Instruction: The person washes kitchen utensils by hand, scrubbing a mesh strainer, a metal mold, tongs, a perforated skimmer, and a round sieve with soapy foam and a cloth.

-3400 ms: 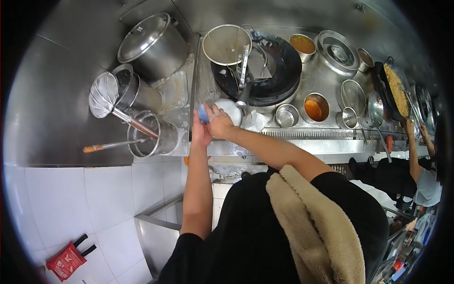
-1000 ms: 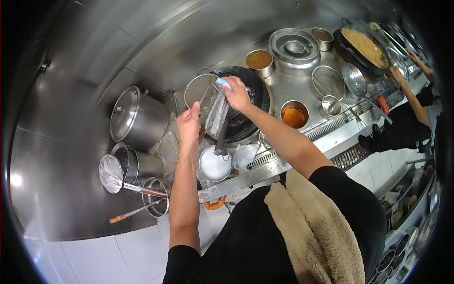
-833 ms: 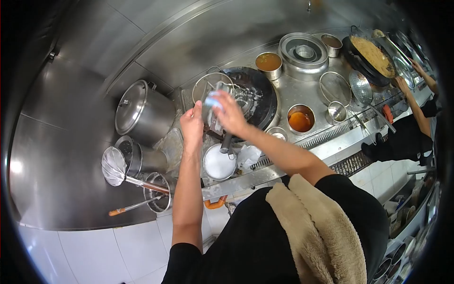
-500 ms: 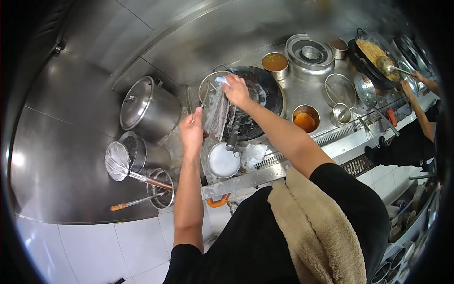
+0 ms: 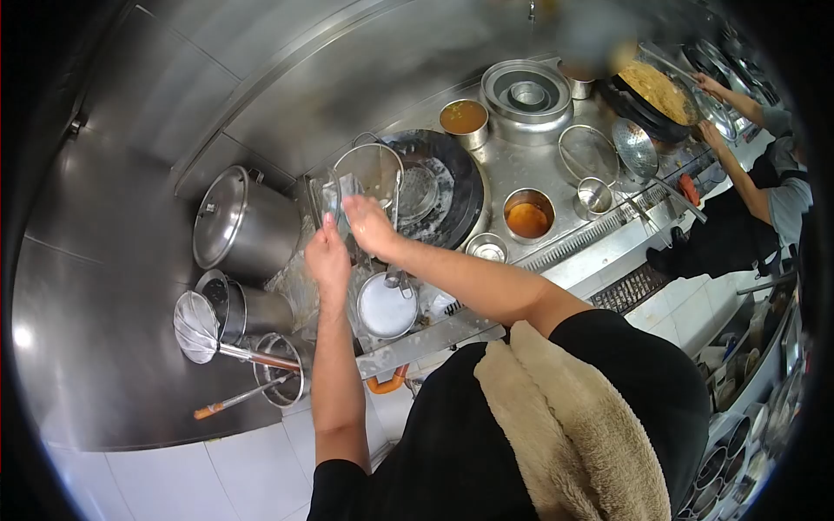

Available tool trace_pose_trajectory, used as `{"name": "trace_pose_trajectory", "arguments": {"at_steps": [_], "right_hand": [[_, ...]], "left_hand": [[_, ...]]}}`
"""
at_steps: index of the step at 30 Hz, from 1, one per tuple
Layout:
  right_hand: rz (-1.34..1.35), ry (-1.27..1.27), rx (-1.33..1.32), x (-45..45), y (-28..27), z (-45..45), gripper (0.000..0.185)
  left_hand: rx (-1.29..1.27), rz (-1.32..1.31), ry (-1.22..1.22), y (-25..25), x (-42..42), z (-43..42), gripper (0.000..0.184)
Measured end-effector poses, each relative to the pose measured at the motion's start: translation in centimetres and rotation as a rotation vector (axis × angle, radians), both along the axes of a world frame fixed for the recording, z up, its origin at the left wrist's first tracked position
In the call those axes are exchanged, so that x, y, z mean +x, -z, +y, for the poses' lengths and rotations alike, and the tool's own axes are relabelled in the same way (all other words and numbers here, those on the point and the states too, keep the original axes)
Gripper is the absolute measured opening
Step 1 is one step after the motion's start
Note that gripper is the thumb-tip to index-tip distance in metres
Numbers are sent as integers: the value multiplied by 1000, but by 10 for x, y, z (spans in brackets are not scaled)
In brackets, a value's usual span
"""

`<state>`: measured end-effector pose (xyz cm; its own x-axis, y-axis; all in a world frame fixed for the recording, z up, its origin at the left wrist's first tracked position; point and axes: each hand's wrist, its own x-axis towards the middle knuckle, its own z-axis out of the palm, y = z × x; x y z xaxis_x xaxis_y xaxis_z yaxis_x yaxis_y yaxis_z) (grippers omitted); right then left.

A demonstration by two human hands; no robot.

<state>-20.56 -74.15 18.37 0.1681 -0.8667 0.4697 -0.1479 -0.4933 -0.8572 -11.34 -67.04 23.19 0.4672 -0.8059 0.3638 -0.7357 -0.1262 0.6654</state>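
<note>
My left hand (image 5: 328,260) is closed, thumb up, around a flat shiny metal tool (image 5: 327,193) seen nearly edge-on. My right hand (image 5: 371,227) is beside that tool, slightly blurred, its fingers together and pointing left; what they hold is hidden. Behind the hands, a round wire strainer (image 5: 372,165) leans at the left side of a black wok (image 5: 469,187). Inside the wok lies a round perforated metal piece (image 5: 419,193) with suds around it. Below my right hand stands a bowl of white contents (image 5: 387,306).
A lidded pot (image 5: 228,217) and a container with long-handled tools (image 5: 285,386) stand at left. Pots of yellowish soup (image 5: 464,120) and orange liquid (image 5: 527,217) are right of the wok. At far right, a co-worker's hands (image 5: 712,135) are by a wok of yellow food (image 5: 656,91).
My right hand has come down and left, closer to my left hand. The blue sponge seen in it earlier no longer shows. The metal tool has turned nearly edge-on. The view has shifted.
</note>
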Motion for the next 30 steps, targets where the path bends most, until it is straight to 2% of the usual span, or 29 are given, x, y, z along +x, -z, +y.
{"name": "trace_pose_trajectory", "arguments": {"at_steps": [3, 4, 7, 8, 10, 11, 12, 13, 15, 16, 17, 18, 21, 25, 27, 28, 30], "right_hand": [[-123, -126, 508, -9, -47, -1, 59], [-206, -103, 586, 1, -41, -4, 55], [-330, -281, 664, -2, -46, -8, 36], [-459, -249, 749, -1, -53, -3, 28], [-508, -321, 653, 12, -41, -12, 29], [-508, -274, 631, 16, -38, -15, 31], [-490, -164, 651, 25, -27, -24, 31], [-479, -217, 678, 9, -48, -15, 33], [-498, -255, 674, 2, -55, -19, 30], [-469, -261, 695, -3, -65, -16, 29], [-434, -268, 720, -8, -73, -10, 27], [-352, -341, 793, -7, -62, -18, 41], [-398, -431, 749, -4, -45, -15, 39], [-475, -480, 926, -7, -53, 4, 26], [-421, -541, 947, -19, -62, 20, 37], [-362, -541, 936, -24, -61, 19, 41], [-147, -643, 918, -37, -51, 4, 55]], "left_hand": [[-35, -151, -44, -19, -17, 3, 60], [-50, -190, -52, -21, -21, 6, 61], [2, -330, 16, -12, -4, 8, 59], [-158, -325, 109, -5, 4, 6, 51], [-344, -508, 106, -7, 17, 6, 43], [-434, -605, 106, -7, 20, 11, 39], [-531, -636, -46, -10, 15, 24, 38], [-493, -355, -150, 2, 15, 39, 39], [-418, 214, -312, 48, 20, 63, 43], [-212, 577, -249, 59, 17, 72, 51], [-181, 864, -158, 72, 9, 74, 56], [-156, 1150, -60, 71, -6, 74, 64], [39, 1444, 121, 66, -13, 59, 81], [-224, 1753, 151, 53, -26, 47, 63], [-410, 1828, 232, 55, -23, 38, 51], [-475, 1842, 181, 57, -18, 35, 35], [-511, 1698, 96, 53, -18, 34, 28]]}}
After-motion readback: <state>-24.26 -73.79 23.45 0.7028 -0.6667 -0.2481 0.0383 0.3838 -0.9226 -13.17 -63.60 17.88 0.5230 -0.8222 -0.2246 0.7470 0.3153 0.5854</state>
